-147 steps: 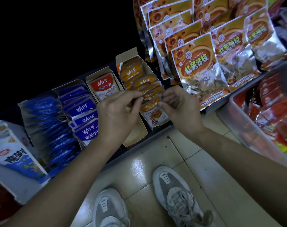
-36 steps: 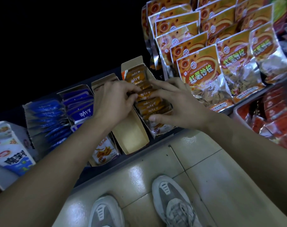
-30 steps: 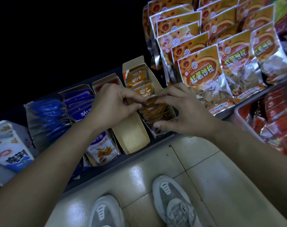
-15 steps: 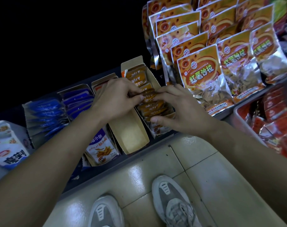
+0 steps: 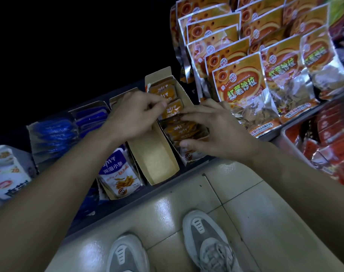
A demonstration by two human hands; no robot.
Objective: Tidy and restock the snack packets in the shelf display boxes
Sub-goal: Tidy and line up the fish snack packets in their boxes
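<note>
A brown cardboard display box (image 5: 186, 96) on the low shelf holds a row of small orange snack packets (image 5: 183, 130). My left hand (image 5: 133, 116) pinches the left edge of one upright orange packet (image 5: 172, 110) in the middle of the row. My right hand (image 5: 216, 130) lies over the front packets, fingertips on their tops and thumb against the box's front end. Left of it, an open cardboard box (image 5: 153, 160) shows its bare brown floor. Further left a box holds a purple-and-white packet (image 5: 118, 173), and blue packets (image 5: 49, 134) fill the boxes beyond.
Large orange-and-silver snack bags (image 5: 243, 91) stand in rows at the upper right. A clear bin of red packets (image 5: 331, 138) sits at the right. A white-and-blue bag (image 5: 4, 171) lies at the far left. Below the shelf edge are floor tiles and my two grey shoes (image 5: 206, 246).
My left hand has shifted back along the row and now pinches one orange packet, tilting it upright. My right hand stays on the front packets, pressing them toward the box's front.
</note>
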